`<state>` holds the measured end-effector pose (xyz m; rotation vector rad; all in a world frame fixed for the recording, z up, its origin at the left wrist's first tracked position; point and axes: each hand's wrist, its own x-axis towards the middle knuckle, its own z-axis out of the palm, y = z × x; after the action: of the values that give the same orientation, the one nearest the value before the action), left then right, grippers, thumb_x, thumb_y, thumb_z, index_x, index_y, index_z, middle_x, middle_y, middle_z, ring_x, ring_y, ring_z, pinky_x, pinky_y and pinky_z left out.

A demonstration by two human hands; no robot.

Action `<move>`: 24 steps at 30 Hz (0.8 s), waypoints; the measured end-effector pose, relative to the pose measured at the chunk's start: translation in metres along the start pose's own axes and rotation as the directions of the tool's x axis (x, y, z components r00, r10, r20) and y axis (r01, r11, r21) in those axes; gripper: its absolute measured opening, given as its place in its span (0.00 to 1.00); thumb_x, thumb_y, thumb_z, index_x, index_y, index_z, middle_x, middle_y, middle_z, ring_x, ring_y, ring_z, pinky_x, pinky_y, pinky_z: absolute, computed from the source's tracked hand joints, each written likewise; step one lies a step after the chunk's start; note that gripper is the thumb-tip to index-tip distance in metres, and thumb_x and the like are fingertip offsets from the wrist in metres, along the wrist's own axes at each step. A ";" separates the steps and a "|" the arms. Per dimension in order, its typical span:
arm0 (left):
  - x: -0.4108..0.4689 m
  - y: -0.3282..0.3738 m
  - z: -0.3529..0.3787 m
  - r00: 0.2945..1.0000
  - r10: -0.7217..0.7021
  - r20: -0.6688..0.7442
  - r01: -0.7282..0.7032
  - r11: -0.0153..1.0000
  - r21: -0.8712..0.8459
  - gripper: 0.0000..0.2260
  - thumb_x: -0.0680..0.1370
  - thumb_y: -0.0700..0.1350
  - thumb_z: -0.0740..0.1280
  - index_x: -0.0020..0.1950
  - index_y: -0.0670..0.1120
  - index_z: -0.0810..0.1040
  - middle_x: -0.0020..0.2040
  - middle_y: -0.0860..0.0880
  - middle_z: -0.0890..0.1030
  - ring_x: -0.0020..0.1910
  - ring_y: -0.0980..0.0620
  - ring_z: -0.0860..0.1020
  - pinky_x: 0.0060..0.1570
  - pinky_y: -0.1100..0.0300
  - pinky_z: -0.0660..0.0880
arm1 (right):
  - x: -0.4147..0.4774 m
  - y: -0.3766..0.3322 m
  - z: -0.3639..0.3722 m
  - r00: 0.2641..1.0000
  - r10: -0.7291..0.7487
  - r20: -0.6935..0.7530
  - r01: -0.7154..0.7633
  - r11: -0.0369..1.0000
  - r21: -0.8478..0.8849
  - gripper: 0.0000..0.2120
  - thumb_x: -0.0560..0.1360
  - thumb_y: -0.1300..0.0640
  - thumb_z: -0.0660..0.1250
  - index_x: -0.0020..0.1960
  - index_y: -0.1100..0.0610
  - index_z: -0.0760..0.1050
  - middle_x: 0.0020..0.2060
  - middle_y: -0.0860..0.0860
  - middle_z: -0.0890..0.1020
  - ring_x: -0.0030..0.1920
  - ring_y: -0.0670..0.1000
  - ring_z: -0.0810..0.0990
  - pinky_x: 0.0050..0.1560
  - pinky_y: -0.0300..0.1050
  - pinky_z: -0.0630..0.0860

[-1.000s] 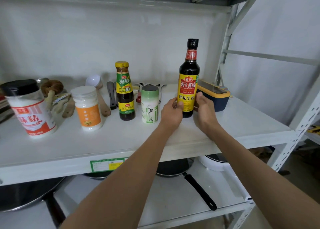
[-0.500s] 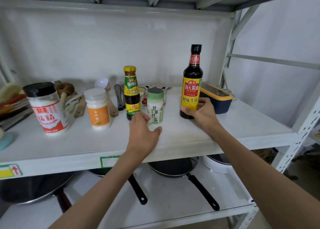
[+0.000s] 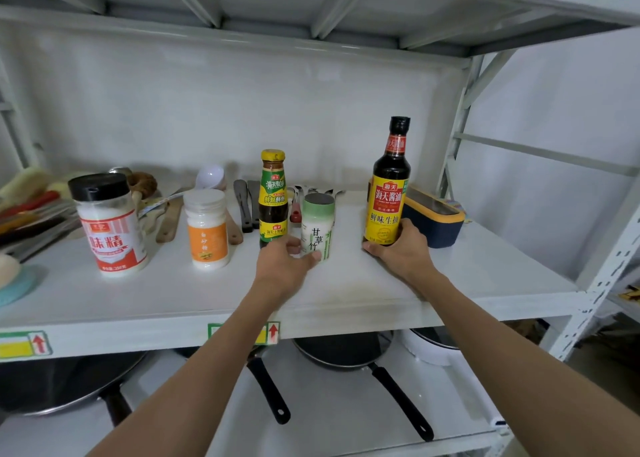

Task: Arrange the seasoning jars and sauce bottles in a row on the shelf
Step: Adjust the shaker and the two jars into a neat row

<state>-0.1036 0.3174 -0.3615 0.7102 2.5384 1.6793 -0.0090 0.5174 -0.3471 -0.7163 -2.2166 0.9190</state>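
Five containers stand on the white shelf [image 3: 346, 294]. From the left: a large jar with a black lid and red label [image 3: 109, 224], a white jar with an orange label [image 3: 207, 229], a small dark sauce bottle with a yellow cap [image 3: 273, 197], a green-lidded salt jar [image 3: 318, 224] and a tall soy sauce bottle [image 3: 389, 186]. My left hand [image 3: 285, 262] wraps around the base of the salt jar. My right hand [image 3: 403, 250] grips the foot of the soy sauce bottle.
Wooden and black utensils [image 3: 242, 207] lie behind the jars. A navy box with a yellow rim [image 3: 434, 219] sits right of the soy sauce bottle. Brushes and a sponge [image 3: 17, 276] lie at the far left. Frying pans [image 3: 346, 352] rest on the lower shelf.
My left hand left the soy sauce bottle, moved left and took hold of the salt jar. My right hand stayed on the soy sauce bottle.
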 end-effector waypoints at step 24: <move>0.001 0.000 0.002 0.999 -0.020 -0.039 0.016 0.995 -0.094 0.16 0.71 0.49 0.76 0.54 0.45 0.78 0.46 0.51 0.77 0.49 0.51 0.77 0.49 0.59 0.76 | -0.021 0.034 -0.050 1.000 0.016 0.007 -0.014 0.987 -0.161 0.34 0.69 0.47 0.76 0.69 0.59 0.68 0.63 0.54 0.79 0.60 0.56 0.78 0.54 0.45 0.73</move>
<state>-0.1040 0.3193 -0.3623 0.6521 2.4640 1.8105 0.0485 0.5448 -0.3516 -0.8050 -2.3145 0.7571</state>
